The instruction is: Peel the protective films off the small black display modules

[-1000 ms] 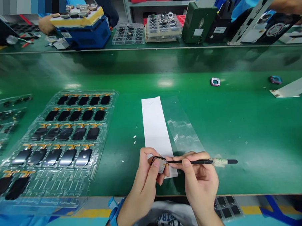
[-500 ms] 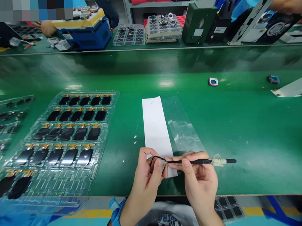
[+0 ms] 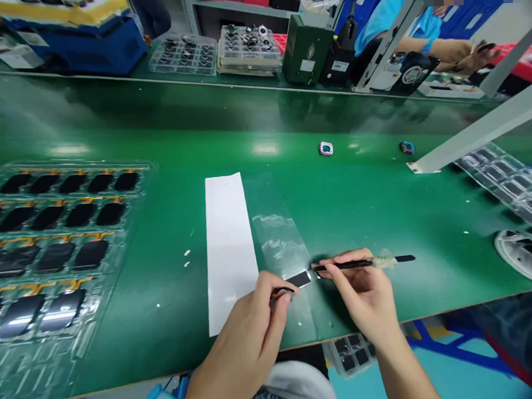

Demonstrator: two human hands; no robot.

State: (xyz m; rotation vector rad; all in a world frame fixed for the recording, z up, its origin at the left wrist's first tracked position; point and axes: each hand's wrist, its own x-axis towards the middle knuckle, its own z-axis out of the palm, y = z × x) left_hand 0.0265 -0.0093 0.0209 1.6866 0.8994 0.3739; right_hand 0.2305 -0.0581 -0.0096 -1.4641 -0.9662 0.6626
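My left hand (image 3: 253, 320) pinches a small black part with a curved edge (image 3: 281, 293) between thumb and fingertips. Its full shape is hidden by the fingers. In my right hand (image 3: 362, 286) are slim black tweezers (image 3: 348, 265), wrapped in pale tape near the rear end. Their tips point left, at the end of a dark rectangular piece with a pale edge (image 3: 298, 279) between the two hands. Whether the tips grip that piece, I cannot tell. Under the hands lies a clear plastic sheet (image 3: 278, 231), beside a white paper strip (image 3: 229, 236).
Clear trays (image 3: 137, 220) of black screens with orange flex cables lie left. Two small watch-like cases (image 3: 326, 148) (image 3: 407, 147) sit toward the back. A white post (image 3: 474, 128) and another tray (image 3: 507, 180) stand right. Across the bench, a co-worker's hands (image 3: 466, 55) hold something.
The view has turned right. My hands, close together before, are now apart, with the dark rectangular piece showing between them. The tweezers stay in my right hand.
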